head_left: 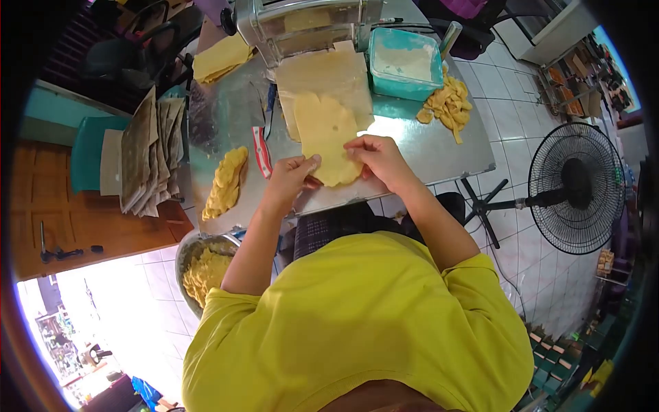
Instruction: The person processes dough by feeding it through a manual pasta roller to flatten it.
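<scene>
A flat yellow dough sheet with an uneven edge lies in front of me, its far part over a pale sheet by the metal roller machine. My left hand pinches the near left edge of the dough, thumb on top. On the right edge, my right hand grips the dough between thumb and fingers. Left of my hands lie a red-handled knife and a folded lump of dough.
A teal tub of flour stands at the back right, beside dough scraps. Stacked dough sheets lie back left. A bowl of dough sits below the table's left corner. A standing fan is at right.
</scene>
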Demonstrator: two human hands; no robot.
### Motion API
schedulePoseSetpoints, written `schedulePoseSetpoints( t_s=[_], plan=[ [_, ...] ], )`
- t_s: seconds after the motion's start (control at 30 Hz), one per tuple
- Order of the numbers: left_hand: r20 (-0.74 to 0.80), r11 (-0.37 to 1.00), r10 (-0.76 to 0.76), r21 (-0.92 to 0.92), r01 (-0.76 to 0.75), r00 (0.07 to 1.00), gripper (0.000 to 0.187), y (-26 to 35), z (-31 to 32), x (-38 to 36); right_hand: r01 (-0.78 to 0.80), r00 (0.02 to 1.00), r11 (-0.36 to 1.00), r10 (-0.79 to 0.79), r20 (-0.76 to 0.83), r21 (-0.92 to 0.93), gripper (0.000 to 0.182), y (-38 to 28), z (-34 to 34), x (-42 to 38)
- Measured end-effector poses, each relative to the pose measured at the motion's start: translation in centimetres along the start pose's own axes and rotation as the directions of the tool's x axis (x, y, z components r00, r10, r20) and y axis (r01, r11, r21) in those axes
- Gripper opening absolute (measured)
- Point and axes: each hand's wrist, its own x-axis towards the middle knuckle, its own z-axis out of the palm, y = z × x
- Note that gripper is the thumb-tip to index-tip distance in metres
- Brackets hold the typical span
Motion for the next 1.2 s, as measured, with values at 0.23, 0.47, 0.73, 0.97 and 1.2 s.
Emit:
schedulePoseSetpoints(
  t_s=[0.23,0.47,0.73,0.97,1.2],
  plan=[
    [0.118,0.795,0.025,-0.604,0.052,0.993,0.039,-0.1,0.1,0.3,0.001,0.995,0.692,0.073,-0.071,0.722,0.023,-0.2,0.2,0.2],
    [0.145,0.333,0.695,0.803,-0.494,0.704,0.024,-1.6,-0.1,1.0,0.4,0.889,0.868,-0.445,-0.106,-0.293,0.03,2.1,0.3,0.5],
    [0.218,0.183,0.809,0.789,-0.587,0.546,0.013,1.2,0.0,2.1,0.476,0.681,0.211,-0.702,0.206,-0.854,0.016,0.3,0.1,1.5],
    [0.079,0.935,0.318,0.139,-0.327,0.945,0.025,4.0,-1.1,4.9,0.423,0.905,0.85,-0.412,0.105,-0.314,0.015,-5.4,-0.8,3.8],
    [0.122,0.716,0.656,0.208,-0.666,0.744,0.042,14.7,-0.8,6.1,0.618,0.771,0.675,-0.62,0.143,-0.403,0.014,-16.5,-1.9,6.4]
  ],
)
